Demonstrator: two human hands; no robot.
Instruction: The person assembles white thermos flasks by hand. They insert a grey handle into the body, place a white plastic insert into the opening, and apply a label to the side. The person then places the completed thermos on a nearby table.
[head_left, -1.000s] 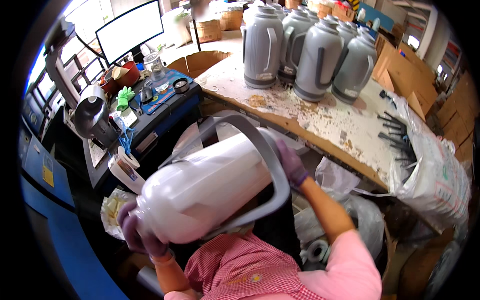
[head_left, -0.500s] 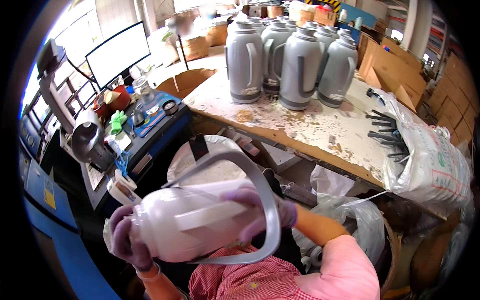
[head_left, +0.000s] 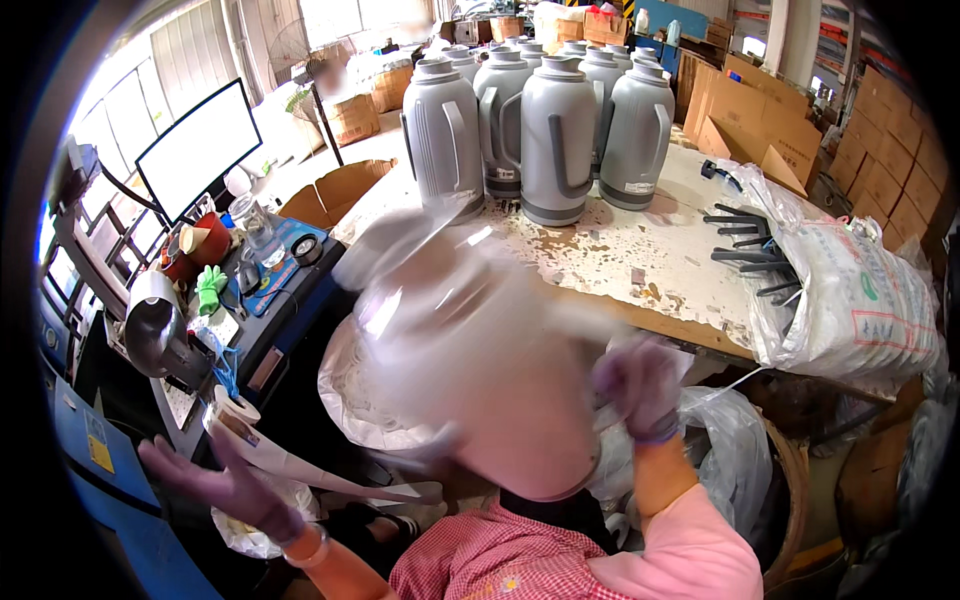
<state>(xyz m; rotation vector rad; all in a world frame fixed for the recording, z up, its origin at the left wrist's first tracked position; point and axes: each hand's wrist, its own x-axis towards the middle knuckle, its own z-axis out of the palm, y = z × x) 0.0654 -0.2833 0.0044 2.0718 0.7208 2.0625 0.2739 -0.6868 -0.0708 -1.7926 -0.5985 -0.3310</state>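
A grey thermos jug [head_left: 470,340], smeared by motion, hangs tilted in front of me, its neck up and to the left, its base toward my lap. My right hand [head_left: 640,388], in a purple glove, is closed at the jug's right side, apparently round its side handle; the blur hides the exact grip. My left hand [head_left: 225,485], gloved alike, is off the jug with its fingers stretched out and nothing in them. Beyond, several grey thermos jugs [head_left: 556,150] stand upright on a worn white table [head_left: 640,275].
At the table's right lies a white plastic sack [head_left: 850,290] with black handles [head_left: 755,250] poking out. A desk on the left carries a monitor [head_left: 200,150], green gloves [head_left: 210,288] and a paper roll [head_left: 235,408]. Clear plastic bags [head_left: 725,450] fill a bin below right.
The jug has swung up from lying across my lap and moved toward the table. My left hand has let go of its neck end; my right hand has shifted rightward with the jug.
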